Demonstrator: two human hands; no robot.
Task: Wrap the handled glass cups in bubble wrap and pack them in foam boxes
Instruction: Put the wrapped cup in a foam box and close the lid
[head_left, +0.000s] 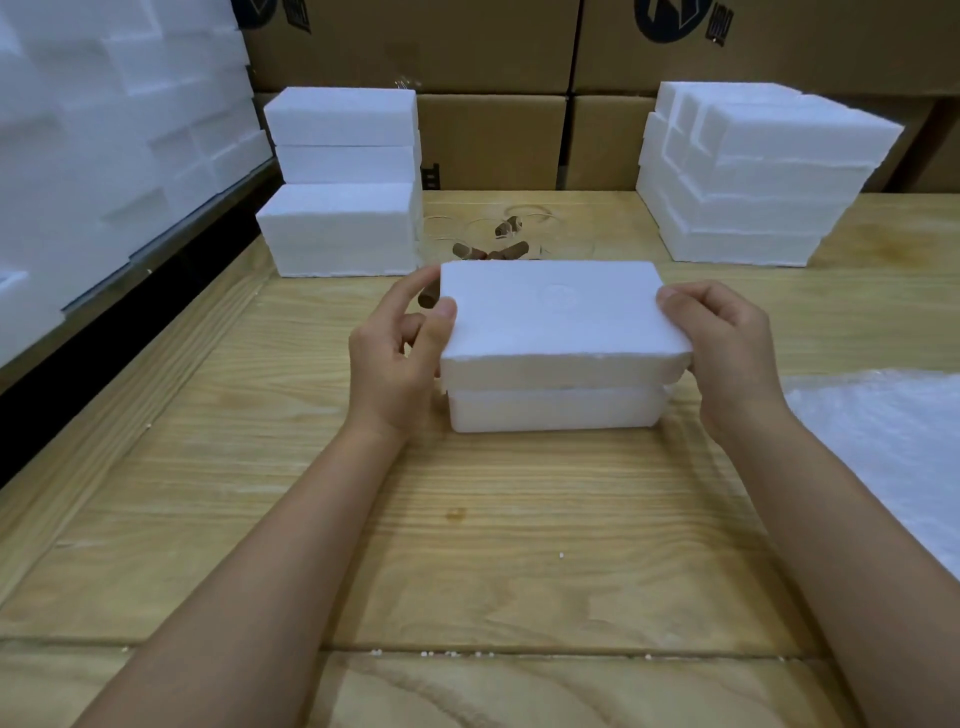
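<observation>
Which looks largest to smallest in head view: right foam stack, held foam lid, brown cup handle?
1. right foam stack
2. held foam lid: close call, since it is nearer the camera
3. brown cup handle: clearly smallest

Left hand (396, 358) pinching, right hand (727, 345) pinching, thumbs uppermost

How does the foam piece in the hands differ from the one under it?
The top foam piece is gripped at both ends by the left hand and right hand; the bottom foam piece rests on the table. The top piece overhangs the bottom one. Both are white rectangular foam.
</observation>
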